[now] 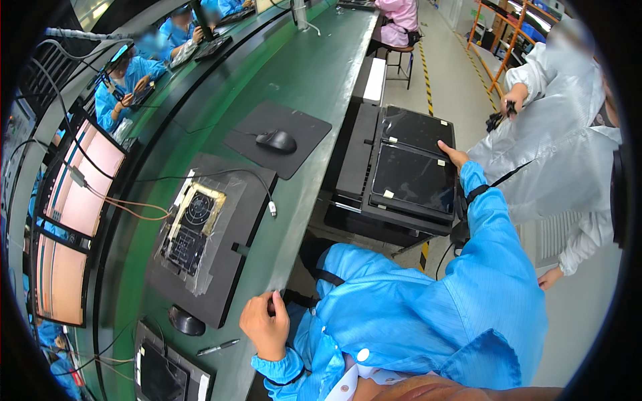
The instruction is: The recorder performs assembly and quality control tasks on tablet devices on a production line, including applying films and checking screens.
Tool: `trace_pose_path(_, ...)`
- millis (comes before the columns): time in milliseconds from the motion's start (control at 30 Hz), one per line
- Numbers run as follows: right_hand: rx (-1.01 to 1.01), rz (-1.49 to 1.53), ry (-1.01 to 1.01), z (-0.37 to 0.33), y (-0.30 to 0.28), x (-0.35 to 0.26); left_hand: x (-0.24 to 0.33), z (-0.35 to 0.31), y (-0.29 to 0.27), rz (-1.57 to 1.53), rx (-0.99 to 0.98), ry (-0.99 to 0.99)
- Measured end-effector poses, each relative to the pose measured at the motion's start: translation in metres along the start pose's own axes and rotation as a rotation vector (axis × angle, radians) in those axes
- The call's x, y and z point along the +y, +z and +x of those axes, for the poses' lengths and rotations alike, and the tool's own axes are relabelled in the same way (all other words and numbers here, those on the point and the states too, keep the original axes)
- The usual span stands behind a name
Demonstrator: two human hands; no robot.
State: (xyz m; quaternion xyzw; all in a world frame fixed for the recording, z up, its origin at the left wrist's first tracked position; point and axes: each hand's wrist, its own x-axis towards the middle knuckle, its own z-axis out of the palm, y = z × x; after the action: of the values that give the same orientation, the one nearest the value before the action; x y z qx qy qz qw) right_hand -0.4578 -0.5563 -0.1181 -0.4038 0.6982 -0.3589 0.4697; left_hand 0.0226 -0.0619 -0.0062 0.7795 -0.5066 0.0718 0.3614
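My right hand (455, 156) reaches out to the right. Its thumb lies over the edge of a glossy black flat panel (409, 128), and the other fingers are hidden beyond that edge. A second black panel (411, 180) lies beside it, nearer to me, and both have small pale tabs. Under them is a black tray (368, 194). My left hand (266, 325) is curled into a loose fist at the bench edge, with nothing seen in it. A pen (218, 347) lies close by. Farther up the bench, a black fixture (234, 281) carries a taped electronic part (194, 224).
On the green bench (294, 200) are a mouse (277, 140) on a dark mat, another mouse (186, 320), a loose cable (251, 175) and a dark device (160, 374). Monitors (83, 177) line the left. A person in a pale gown (542, 140) stands close on my right.
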Motion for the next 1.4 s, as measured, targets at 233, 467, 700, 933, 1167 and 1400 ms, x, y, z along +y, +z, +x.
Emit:
trace_pose_path(233, -0.172, 0.108, 0.035, -0.037, 0.014, -0.034, 0.003, 0.002, 0.002, 0.018, 0.02, -0.016)
trace_pose_path(467, -0.262, 0.273, 0.024, -0.05, 0.009, -0.02, 0.004, 0.001, 0.002, 0.027, 0.034, -0.034)
trace_pose_path(700, -0.33, 0.406, -0.048, -0.051, 0.005, -0.006, 0.005, 0.004, 0.002, -0.052, 0.024, -0.106)
trace_pose_path(933, -0.517, 0.531, -0.078, -0.171, 0.061, -0.069, 0.047, 0.014, 0.014, -0.851, -0.15, -0.363)
trace_pose_path(1167, -0.939, 0.356, -0.098, -0.276, 0.162, -0.109, 0.045, 0.052, 0.0, -1.48, -0.344, -0.56)
trace_pose_path(1400, -1.215, 0.401, -0.036, -0.342, 0.229, -0.102, 0.015, 0.036, -0.04, -1.256, -0.019, -0.969)
